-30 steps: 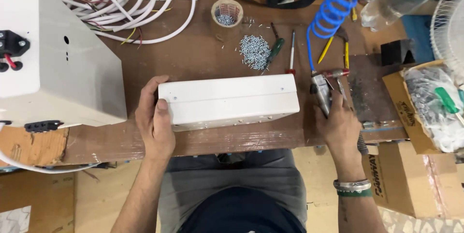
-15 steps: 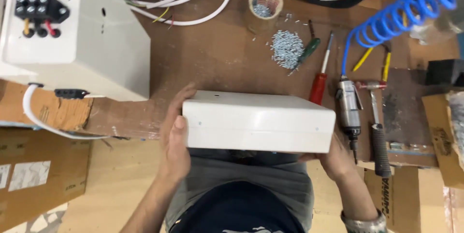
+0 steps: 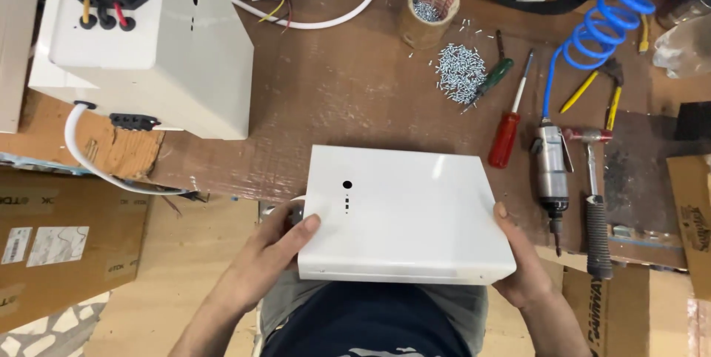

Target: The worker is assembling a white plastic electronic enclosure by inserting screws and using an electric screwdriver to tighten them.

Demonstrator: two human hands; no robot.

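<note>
Brown workbench (image 3: 355,90) is carrying clutter: at twelve o'clock a tape roll (image 3: 428,10), at one a screw pile (image 3: 459,72), at two a red screwdriver (image 3: 506,135). Left hand (image 3: 270,253) and right hand (image 3: 522,264) are gripping the white box (image 3: 404,212) at six.

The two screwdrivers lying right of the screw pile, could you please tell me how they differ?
The red-handled screwdriver has a thick, long handle, while the green-handled screwdriver has a slimmer, shorter one. The green one's tip reaches into the pile of screws; the red one lies clear of the pile, close to the white box. Both rest flat on the brown workbench, slanted much the same way, and neither hand touches them.
</note>
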